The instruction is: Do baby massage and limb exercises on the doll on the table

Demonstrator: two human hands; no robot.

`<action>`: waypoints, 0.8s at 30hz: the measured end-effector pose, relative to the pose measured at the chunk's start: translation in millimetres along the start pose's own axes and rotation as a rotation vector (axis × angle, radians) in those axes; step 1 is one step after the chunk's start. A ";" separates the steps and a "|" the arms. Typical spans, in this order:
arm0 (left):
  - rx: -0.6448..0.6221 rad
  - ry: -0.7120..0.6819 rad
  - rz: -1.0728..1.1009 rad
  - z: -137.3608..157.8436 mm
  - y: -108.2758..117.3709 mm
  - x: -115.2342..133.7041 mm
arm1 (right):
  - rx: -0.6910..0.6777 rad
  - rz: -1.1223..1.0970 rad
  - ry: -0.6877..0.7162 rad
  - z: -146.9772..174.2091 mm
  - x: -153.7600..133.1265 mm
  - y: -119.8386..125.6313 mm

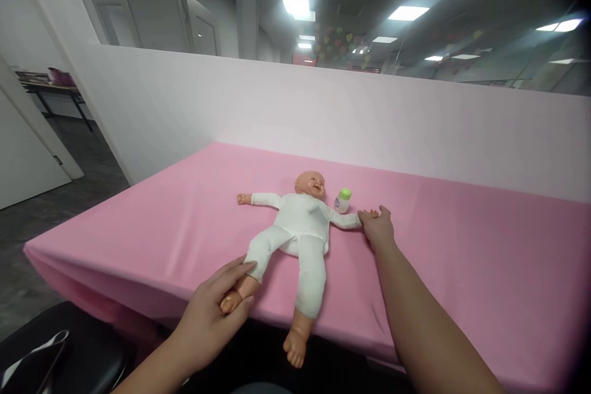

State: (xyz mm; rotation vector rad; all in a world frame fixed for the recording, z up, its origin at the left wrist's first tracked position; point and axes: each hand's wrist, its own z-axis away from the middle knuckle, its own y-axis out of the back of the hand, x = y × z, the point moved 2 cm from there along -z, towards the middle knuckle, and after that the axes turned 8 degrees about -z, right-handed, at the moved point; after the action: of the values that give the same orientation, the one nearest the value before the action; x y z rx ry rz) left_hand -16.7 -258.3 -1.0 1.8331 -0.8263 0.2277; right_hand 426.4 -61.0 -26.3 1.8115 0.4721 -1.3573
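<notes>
A baby doll (302, 215) with a white cloth body and bare plastic head, hands and feet lies on its back on a pink-covered table (438, 246). My left hand (212, 311) is closed around the lower leg and foot at the left of the view. At the doll's outstretched arm on the right, my right hand (378, 228) grips the small plastic hand, which it partly hides. Beside the doll's head stands a small jar (343, 200) with a green lid; neither hand touches it. The doll's other foot hangs over the table's front edge.
Behind the table runs a white partition (323, 111). A black chair (78, 345) with a strap on it is at the lower left. Farther left are a white door (28, 141) and a dark-legged side table (50, 86).
</notes>
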 end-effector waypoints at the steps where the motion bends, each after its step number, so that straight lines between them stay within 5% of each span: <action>1: 0.009 -0.004 0.012 -3.4 1.0 1.3 | 0.015 -0.044 0.033 3.8 -2.8 -1.2; 8: 0.089 -0.088 0.054 -44.6 4.9 14.7 | -0.126 -0.422 0.349 49.7 -38.1 -30.1; 17: 0.057 -0.139 -0.123 -110.1 -5.2 7.1 | -0.543 -0.113 0.830 91.3 -67.8 -46.5; 24: -0.057 -0.172 -0.167 -141.9 -28.6 -2.0 | -0.607 -0.077 0.871 82.1 -63.8 -46.7</action>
State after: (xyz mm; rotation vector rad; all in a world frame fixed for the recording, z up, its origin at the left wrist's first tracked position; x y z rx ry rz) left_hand 31.2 -126.8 36.0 1.8749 -0.7837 -0.0596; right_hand 320.2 -86.1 6.8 1.7680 1.2570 -0.3107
